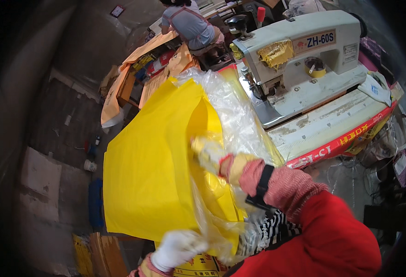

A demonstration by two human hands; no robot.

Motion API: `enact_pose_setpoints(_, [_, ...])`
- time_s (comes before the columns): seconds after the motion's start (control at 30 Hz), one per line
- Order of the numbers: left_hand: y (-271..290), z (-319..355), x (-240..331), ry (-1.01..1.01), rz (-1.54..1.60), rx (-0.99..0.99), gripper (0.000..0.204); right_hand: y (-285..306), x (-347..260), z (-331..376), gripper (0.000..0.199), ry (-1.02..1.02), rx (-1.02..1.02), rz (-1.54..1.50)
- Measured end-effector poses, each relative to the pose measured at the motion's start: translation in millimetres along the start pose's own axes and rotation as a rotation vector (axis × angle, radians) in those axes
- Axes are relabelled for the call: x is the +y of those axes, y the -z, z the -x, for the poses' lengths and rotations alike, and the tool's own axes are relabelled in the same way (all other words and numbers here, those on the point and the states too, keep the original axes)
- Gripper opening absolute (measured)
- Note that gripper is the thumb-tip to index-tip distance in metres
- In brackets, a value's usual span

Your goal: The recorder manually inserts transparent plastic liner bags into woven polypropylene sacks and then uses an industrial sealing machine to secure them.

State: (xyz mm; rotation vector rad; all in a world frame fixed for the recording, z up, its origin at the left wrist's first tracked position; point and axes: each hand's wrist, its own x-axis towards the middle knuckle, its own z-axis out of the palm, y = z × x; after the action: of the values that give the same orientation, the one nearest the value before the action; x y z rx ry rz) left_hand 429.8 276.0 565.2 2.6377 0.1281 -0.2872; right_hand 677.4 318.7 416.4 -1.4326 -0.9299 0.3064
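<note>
A large yellow woven sack (152, 161) spreads in front of me, its right side gaping. Clear plastic film (203, 207) runs along that gap, and more crumpled clear plastic (230, 106) lies to the right. At the sack's lower edge my left hand (180, 249), in a white glove, is closed on the clear film. My right hand (207, 154), gloved with yellowish fingertips, is over the opening by the film. Motion smears its fingers, so their grip is unclear. A printed yellow sack (196, 267) shows under my left hand.
A pale industrial sewing machine (304, 60) stands on a worn table (323, 120) to the right, with a red-edged front. Beyond the sack are orange sacks (147, 51) and a seated person (191, 27). Wooden boards (103, 254) stand at lower left.
</note>
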Motion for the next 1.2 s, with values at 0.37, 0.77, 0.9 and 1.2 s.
enact_pose_setpoints(0.37, [70, -38, -6, 0.023, 0.458, 0.803, 0.021, 47, -79, 63, 0.034, 0.623, -0.020, -0.045])
enact_pose_setpoints(0.77, [49, 6, 38, 0.118, 0.053, 0.590, 0.009, -8, -8, -23, 0.031, -0.070, -0.465, 0.535])
enact_pose_setpoints(0.9, [39, 28, 36, 0.185, 0.175, 0.737, 0.009, 62, 40, -76, 0.028, -0.460, 0.061, 0.260])
enact_pose_setpoints(1.2, [26, -10, 22, 0.062, 0.026, -0.084, 0.026, 37, -43, -4, 0.042, -0.614, 0.164, -0.245])
